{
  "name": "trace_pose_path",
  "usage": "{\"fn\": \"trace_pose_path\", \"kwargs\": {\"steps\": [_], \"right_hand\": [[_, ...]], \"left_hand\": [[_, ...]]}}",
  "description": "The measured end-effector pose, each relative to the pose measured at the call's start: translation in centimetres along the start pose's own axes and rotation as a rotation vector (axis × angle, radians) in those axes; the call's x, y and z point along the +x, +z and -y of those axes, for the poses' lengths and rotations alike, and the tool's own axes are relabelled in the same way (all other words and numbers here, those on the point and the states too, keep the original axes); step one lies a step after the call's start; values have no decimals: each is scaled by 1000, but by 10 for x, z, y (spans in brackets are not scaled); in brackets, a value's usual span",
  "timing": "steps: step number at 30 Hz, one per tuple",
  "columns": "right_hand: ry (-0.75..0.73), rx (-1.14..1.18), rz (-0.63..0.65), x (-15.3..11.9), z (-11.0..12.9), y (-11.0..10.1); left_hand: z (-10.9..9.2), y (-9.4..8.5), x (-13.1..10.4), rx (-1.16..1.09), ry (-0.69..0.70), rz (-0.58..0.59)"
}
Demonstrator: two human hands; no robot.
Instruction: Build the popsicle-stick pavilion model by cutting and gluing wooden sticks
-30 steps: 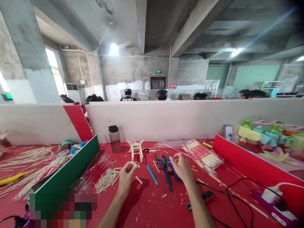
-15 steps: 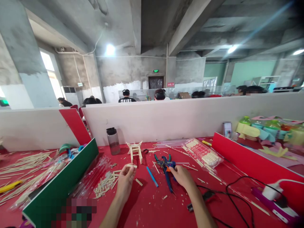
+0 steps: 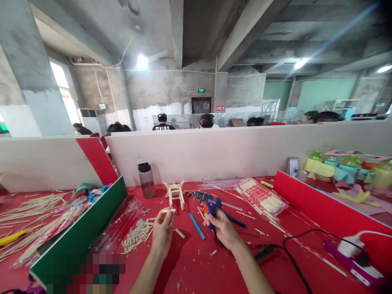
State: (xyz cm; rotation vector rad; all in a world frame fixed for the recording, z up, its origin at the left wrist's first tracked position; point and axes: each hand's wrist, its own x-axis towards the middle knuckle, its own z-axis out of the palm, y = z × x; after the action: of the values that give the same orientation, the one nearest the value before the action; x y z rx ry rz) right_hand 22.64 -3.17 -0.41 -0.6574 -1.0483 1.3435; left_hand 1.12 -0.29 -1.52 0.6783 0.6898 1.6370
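Note:
A short wooden stick piece is pinched in the fingertips of my left hand. My right hand grips a blue hot glue gun by its handle, with the nozzle pointing left toward the little wooden stick frame. That frame stands upright on the red table, just beyond my left hand. Pliers with dark blue handles lie behind the glue gun, partly hidden by it. Between my hands rest a blue stick and a loose wood piece.
Cut stick pieces are heaped left of my left hand, by a green divider. A dark bottle stands at the back. Bundled sticks lie right. A black cord runs to a purple power strip.
My right hand has closed around the glue gun and turned its nozzle left, lifting it from beside the pliers. My left hand still holds the wood piece, nearly unmoved.

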Motion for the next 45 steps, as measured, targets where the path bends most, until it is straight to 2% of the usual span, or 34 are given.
{"fn": "trace_pose_path", "kwargs": {"steps": [3, 6, 14, 25, 33, 45], "right_hand": [[1, -63, 2, 0, -8, 6], [9, -179, -52, -1, -15, 13], [-2, -378, -121, -1, -25, 20], [20, -469, -152, -2, -23, 21], [24, -482, -158, -3, -22, 23], [23, -475, -118, -4, -22, 22]], "left_hand": [[-2, -1, 1, -23, 6, -18], [-3, 0, 1, -42, -4, -12], [-3, 6, -7, 16, 49, 58], [-4, 12, -11, 69, 88, 66], [-1, 8, -9, 74, 100, 68], [-2, 9, -10, 108, 105, 48]]}}
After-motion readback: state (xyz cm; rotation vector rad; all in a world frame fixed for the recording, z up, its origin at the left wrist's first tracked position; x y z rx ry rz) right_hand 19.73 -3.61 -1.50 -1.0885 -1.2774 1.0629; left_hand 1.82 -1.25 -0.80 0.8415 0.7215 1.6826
